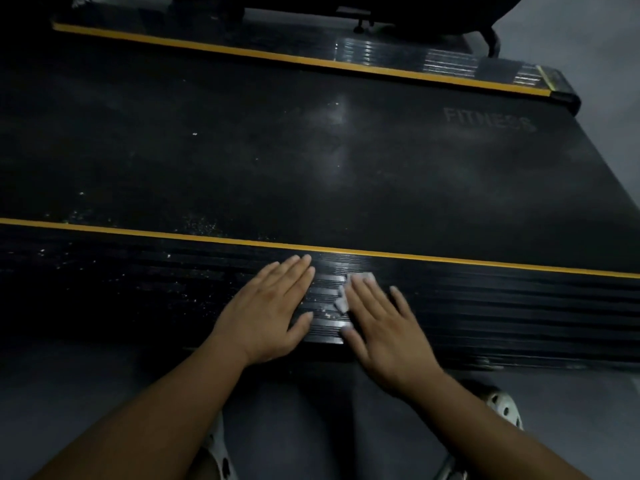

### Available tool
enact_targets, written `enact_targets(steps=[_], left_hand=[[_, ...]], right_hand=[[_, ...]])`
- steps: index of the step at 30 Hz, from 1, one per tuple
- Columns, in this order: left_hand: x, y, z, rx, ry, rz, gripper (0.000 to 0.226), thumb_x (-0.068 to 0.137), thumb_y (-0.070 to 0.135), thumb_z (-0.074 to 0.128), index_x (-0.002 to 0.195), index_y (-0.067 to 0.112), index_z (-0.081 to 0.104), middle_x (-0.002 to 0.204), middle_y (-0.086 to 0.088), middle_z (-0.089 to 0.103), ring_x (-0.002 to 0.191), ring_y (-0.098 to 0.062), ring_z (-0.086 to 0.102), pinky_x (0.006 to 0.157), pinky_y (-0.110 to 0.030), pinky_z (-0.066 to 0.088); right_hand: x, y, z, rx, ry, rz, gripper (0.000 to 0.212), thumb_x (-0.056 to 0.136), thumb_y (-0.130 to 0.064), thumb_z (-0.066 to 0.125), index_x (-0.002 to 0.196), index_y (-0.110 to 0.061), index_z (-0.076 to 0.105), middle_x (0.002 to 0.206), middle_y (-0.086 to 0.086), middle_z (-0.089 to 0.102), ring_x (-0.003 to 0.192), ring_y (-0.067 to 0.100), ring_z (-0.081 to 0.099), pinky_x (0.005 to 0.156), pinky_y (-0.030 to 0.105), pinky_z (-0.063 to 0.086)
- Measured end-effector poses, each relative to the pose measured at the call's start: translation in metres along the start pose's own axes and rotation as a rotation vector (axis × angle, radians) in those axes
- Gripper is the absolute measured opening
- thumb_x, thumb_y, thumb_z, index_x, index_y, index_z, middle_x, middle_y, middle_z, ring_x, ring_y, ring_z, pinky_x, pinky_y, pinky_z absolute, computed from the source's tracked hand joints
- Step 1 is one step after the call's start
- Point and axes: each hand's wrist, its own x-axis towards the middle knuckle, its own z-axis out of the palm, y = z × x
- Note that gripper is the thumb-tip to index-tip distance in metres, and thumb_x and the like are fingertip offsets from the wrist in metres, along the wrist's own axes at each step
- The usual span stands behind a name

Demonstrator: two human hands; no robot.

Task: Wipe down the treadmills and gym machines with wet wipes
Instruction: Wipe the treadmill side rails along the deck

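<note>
A black treadmill lies across the view, with a dusty belt [311, 161] marked FITNESS and a ribbed near side rail [485, 306] edged by a yellow stripe. My right hand [384, 327] lies flat on the rail, its straight fingers pressing a white wet wipe [343, 299] that shows at the fingertips and beside the index finger. My left hand [270, 310] rests flat on the rail just left of it, fingers straight, holding nothing. A wet, shiny patch of ribs lies between the two hands.
The far side rail [277, 53] with its own yellow stripe runs along the top, with a dark machine base [363, 8] behind it. Grey floor [588, 393] lies to the right and below. My feet in white perforated clogs [505, 407] show near the bottom. White specks dot the rail at left.
</note>
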Motion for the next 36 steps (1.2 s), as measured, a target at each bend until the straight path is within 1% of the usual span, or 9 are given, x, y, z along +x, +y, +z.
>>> enact_targets(steps=[5, 8, 11, 14, 19, 24, 29, 33, 36], left_hand=[[-0.001, 0.0, -0.002, 0.013, -0.01, -0.001, 0.075, 0.098, 0.055, 0.024, 0.159, 0.011, 0.029, 0.168, -0.006, 0.019, 0.155, -0.017, 0.016, 0.125, -0.034, 0.007], [-0.008, -0.007, -0.003, 0.033, -0.025, -0.004, 0.072, 0.1, 0.053, 0.026, 0.157, 0.01, 0.036, 0.166, -0.007, 0.026, 0.153, -0.019, 0.024, 0.123, -0.032, 0.007], [-0.017, -0.007, -0.003, 0.037, -0.013, -0.027, 0.069, 0.101, 0.049, 0.027, 0.156, 0.009, 0.036, 0.165, -0.007, 0.027, 0.153, -0.02, 0.025, 0.123, -0.034, 0.011], [-0.017, -0.007, -0.003, 0.033, -0.013, -0.019, 0.069, 0.101, 0.049, 0.026, 0.157, 0.008, 0.035, 0.166, -0.008, 0.026, 0.154, -0.02, 0.024, 0.125, -0.036, 0.014], [-0.016, -0.009, -0.004, 0.028, -0.023, -0.014, 0.07, 0.101, 0.049, 0.027, 0.157, 0.008, 0.036, 0.166, -0.008, 0.026, 0.154, -0.02, 0.024, 0.124, -0.035, 0.011], [-0.016, -0.008, -0.003, 0.021, -0.012, -0.013, 0.071, 0.1, 0.049, 0.026, 0.157, 0.008, 0.035, 0.166, -0.008, 0.026, 0.154, -0.02, 0.024, 0.125, -0.036, 0.013], [-0.016, -0.023, -0.005, 0.038, -0.016, 0.029, 0.071, 0.099, 0.052, 0.028, 0.157, 0.01, 0.037, 0.165, -0.007, 0.027, 0.153, -0.02, 0.026, 0.123, -0.034, 0.01], [-0.021, -0.031, -0.003, 0.047, -0.009, -0.028, 0.077, 0.098, 0.058, 0.021, 0.161, 0.013, 0.025, 0.169, -0.003, 0.014, 0.156, -0.016, 0.011, 0.126, -0.037, 0.008], [-0.02, -0.032, -0.004, 0.052, -0.008, -0.018, 0.075, 0.098, 0.055, 0.028, 0.159, 0.01, 0.032, 0.168, -0.006, 0.02, 0.155, -0.018, 0.018, 0.125, -0.037, 0.01]], right_hand=[[0.033, -0.026, -0.004, 0.089, -0.018, 0.146, 0.081, 0.094, -0.063, 0.003, 0.162, -0.019, 0.013, 0.168, -0.001, -0.003, 0.155, 0.016, -0.011, 0.123, 0.042, -0.007], [-0.006, -0.038, 0.008, 0.038, -0.019, -0.042, 0.071, 0.101, -0.057, 0.022, 0.16, -0.017, 0.028, 0.169, 0.002, 0.012, 0.156, 0.02, 0.003, 0.124, 0.042, 0.005], [-0.021, -0.018, 0.011, -0.033, 0.043, 0.001, 0.065, 0.103, -0.054, 0.026, 0.157, -0.018, 0.037, 0.166, 0.001, 0.022, 0.155, 0.02, 0.016, 0.121, 0.043, 0.011], [0.0, -0.04, 0.01, 0.077, 0.061, 0.113, 0.068, 0.102, -0.056, 0.024, 0.158, -0.017, 0.031, 0.166, -0.001, 0.017, 0.155, 0.021, 0.011, 0.121, 0.043, 0.003], [-0.041, -0.04, 0.014, -0.011, 0.014, -0.062, 0.066, 0.1, -0.053, 0.033, 0.155, -0.019, 0.039, 0.166, 0.0, 0.025, 0.154, 0.018, 0.019, 0.118, 0.047, 0.016], [0.003, -0.041, 0.005, 0.083, 0.029, 0.146, 0.074, 0.099, -0.06, 0.018, 0.159, -0.018, 0.028, 0.167, -0.001, 0.015, 0.156, 0.018, 0.007, 0.124, 0.047, 0.006], [-0.018, -0.05, 0.013, 0.036, 0.007, -0.08, 0.066, 0.1, -0.053, 0.032, 0.156, -0.018, 0.038, 0.166, 0.0, 0.024, 0.155, 0.018, 0.016, 0.118, 0.049, 0.016], [0.028, -0.033, 0.0, 0.073, -0.004, 0.124, 0.08, 0.095, -0.064, 0.01, 0.161, -0.021, 0.021, 0.169, -0.003, 0.011, 0.156, 0.013, 0.0, 0.124, 0.044, -0.001], [0.041, -0.064, -0.002, 0.126, -0.05, 0.05, 0.084, 0.093, -0.067, 0.004, 0.162, -0.019, 0.016, 0.169, -0.002, 0.003, 0.156, 0.015, -0.008, 0.125, 0.044, -0.005]])
